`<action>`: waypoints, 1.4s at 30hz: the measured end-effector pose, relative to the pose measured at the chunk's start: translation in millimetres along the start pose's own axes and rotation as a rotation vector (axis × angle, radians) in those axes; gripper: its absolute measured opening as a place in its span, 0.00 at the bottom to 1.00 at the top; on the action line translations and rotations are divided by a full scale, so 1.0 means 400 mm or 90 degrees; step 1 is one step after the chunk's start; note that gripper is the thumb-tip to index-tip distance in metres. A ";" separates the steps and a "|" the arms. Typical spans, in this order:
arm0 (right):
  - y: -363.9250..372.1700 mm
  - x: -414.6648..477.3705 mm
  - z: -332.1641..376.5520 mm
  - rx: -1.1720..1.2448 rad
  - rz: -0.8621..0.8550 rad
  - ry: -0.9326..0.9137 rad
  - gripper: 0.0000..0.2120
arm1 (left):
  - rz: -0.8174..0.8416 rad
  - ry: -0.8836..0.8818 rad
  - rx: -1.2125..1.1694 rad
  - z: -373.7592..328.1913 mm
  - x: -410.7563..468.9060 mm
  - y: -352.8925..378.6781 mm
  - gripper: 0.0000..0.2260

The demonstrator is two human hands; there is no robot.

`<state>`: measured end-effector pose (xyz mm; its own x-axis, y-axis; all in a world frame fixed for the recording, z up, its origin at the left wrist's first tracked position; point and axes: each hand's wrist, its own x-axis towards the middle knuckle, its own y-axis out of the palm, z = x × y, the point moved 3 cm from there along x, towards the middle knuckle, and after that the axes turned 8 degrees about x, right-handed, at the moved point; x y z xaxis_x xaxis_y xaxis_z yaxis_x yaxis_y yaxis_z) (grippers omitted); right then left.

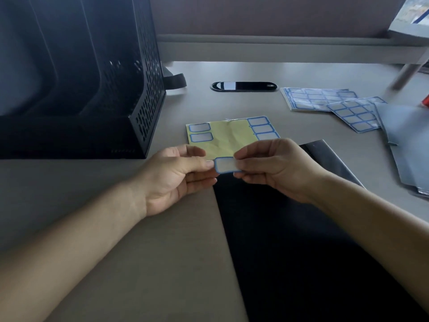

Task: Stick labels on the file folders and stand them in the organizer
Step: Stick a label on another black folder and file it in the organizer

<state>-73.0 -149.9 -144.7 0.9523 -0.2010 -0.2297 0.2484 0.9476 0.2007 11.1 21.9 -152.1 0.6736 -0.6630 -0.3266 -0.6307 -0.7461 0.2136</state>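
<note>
A white label with a blue border is held between both hands, just above the top edge of a black file folder that lies flat on the desk. My left hand pinches its left edge and my right hand pinches its right edge. Behind the hands lies a yellow backing sheet with several labels still on it. The black mesh organizer stands at the left, its slots facing me.
More label sheets are spread at the right rear. Grey folders lie at the right edge. A black oval cable grommet sits in the desk behind the sheet. A low partition runs along the back.
</note>
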 end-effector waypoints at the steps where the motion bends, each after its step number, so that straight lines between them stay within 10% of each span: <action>1: 0.000 0.000 0.000 -0.013 -0.008 -0.005 0.04 | -0.027 0.056 0.115 -0.005 0.000 -0.012 0.09; 5: -0.003 0.004 0.006 -0.084 -0.053 -0.050 0.04 | -0.154 0.353 0.619 -0.010 -0.012 -0.048 0.04; 11: -0.002 0.014 -0.012 -0.207 -0.060 -0.068 0.04 | -0.103 0.560 0.925 0.043 -0.018 -0.042 0.09; 42: -0.011 0.037 -0.026 -0.336 -0.114 -0.106 0.06 | -0.062 0.546 0.947 0.052 0.000 -0.042 0.15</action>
<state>-61.9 -154.6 -158.9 0.9292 -0.3656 -0.0541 0.3272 0.8818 -0.3398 13.8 35.8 -174.8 0.4131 -0.8329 0.3682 -0.0325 -0.4175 -0.9081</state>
